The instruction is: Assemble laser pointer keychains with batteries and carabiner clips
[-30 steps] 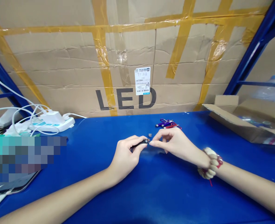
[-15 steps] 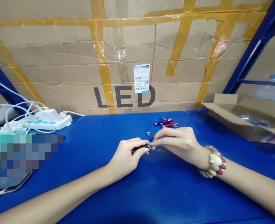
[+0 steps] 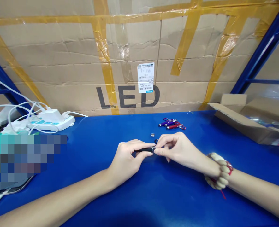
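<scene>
My left hand point(image 3: 127, 160) is closed around a slim black keychain flashlight point(image 3: 143, 150), held level just above the blue tabletop. At its right end, which has a silver rim, my right hand point(image 3: 174, 146) pinches with thumb and fingertips. Those fingertips cover the tip of the flashlight. Just behind my right fingers a dark loop point(image 3: 156, 141) shows in part. A small silver cylindrical piece point(image 3: 152, 135), perhaps button cells, lies a little beyond both hands. Farther back, purple keychain flashlights point(image 3: 167, 122) and a red one point(image 3: 174, 126) with clips lie together.
On the right sits an open cardboard box point(image 3: 234, 126) with things inside. A white power strip point(image 3: 66, 123) with cables stands at left, behind a blurred-out device point(image 3: 23, 183). A large taped carton point(image 3: 78, 72) walls off the back of the blue table point(image 3: 139, 201).
My right hand has turned, its wrist lower and its fingers now pinching the flashlight's end more closely. The silver ring visible at that end before is now mostly covered. The view shifted slightly.
</scene>
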The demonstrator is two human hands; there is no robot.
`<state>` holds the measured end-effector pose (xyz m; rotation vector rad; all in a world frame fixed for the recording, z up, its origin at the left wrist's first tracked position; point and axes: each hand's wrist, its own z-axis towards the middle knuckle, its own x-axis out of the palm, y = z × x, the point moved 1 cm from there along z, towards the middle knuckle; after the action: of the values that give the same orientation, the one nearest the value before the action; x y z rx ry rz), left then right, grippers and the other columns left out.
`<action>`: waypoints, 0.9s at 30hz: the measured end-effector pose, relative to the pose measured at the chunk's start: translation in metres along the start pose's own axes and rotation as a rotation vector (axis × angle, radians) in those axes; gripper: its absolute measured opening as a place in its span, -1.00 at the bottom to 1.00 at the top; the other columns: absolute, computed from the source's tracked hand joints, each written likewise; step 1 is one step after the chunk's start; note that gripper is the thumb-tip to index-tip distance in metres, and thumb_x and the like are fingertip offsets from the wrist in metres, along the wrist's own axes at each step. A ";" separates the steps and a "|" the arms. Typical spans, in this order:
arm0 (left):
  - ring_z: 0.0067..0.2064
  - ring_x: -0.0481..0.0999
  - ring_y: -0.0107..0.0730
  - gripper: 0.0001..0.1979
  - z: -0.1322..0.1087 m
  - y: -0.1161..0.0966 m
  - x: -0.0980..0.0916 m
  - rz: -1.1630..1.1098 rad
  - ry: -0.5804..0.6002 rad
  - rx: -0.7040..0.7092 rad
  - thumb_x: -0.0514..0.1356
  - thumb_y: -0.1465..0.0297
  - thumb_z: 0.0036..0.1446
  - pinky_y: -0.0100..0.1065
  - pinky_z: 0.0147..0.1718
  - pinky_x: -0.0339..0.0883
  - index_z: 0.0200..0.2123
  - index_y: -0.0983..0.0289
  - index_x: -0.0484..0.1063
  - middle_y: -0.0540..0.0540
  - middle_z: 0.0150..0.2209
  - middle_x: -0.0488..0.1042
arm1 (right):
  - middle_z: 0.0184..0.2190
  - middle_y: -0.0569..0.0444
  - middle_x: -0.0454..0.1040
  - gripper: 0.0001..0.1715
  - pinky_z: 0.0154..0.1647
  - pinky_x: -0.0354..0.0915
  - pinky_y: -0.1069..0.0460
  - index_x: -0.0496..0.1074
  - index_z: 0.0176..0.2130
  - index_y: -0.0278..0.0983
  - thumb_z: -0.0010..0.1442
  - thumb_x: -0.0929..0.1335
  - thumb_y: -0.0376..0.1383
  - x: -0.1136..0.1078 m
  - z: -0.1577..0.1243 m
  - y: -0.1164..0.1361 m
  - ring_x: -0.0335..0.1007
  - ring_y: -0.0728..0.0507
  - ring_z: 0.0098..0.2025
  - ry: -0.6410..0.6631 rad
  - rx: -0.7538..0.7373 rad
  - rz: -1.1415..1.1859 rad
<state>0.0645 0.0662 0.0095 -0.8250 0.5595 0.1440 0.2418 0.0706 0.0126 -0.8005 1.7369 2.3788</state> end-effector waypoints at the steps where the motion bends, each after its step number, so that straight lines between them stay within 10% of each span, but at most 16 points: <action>1: -0.32 0.54 -0.37 -0.80 0.000 0.000 0.000 0.006 -0.007 0.013 0.22 0.55 0.01 -0.42 -0.29 0.38 -0.26 0.31 0.55 0.09 -0.34 0.59 | -0.60 0.14 0.37 -0.72 -0.65 0.08 0.14 0.49 -0.46 -0.33 -0.05 0.42 -0.13 0.001 0.000 0.000 0.18 0.08 -0.66 0.049 0.107 0.070; 13: -0.30 0.52 -0.45 -0.81 0.003 -0.006 0.001 0.016 0.004 0.001 0.16 0.56 0.07 -0.50 -0.27 0.34 -0.27 0.28 0.53 0.04 -0.30 0.57 | -0.71 0.21 0.23 -0.63 -0.69 -0.10 0.16 0.50 -0.39 -0.33 -0.06 0.42 -0.07 -0.006 0.001 0.009 0.02 0.11 -0.66 0.156 0.292 0.171; 22: -0.35 0.50 -0.44 -0.88 0.005 -0.007 0.001 -0.075 0.021 -0.176 0.13 0.52 0.07 -0.49 -0.33 0.34 -0.36 0.31 0.47 0.03 -0.40 0.54 | -0.45 0.09 0.47 -0.81 -0.48 0.23 0.13 0.53 -0.39 -0.26 0.01 0.42 -0.18 -0.015 0.003 0.012 0.31 0.04 -0.50 -0.205 -0.550 -0.387; 27: -0.41 0.48 -0.45 -0.94 0.004 -0.006 0.004 -0.185 0.129 -0.210 0.11 0.48 0.09 -0.46 -0.40 0.34 -0.38 0.31 0.38 0.00 -0.48 0.49 | -0.46 0.09 0.47 -0.84 -0.42 0.27 0.13 0.53 -0.42 -0.25 0.10 0.36 -0.26 -0.017 -0.002 0.016 0.37 0.02 -0.43 -0.161 -0.639 -0.444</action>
<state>0.0714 0.0645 0.0134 -1.0913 0.5924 -0.0206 0.2509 0.0672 0.0339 -0.9000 0.6288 2.5702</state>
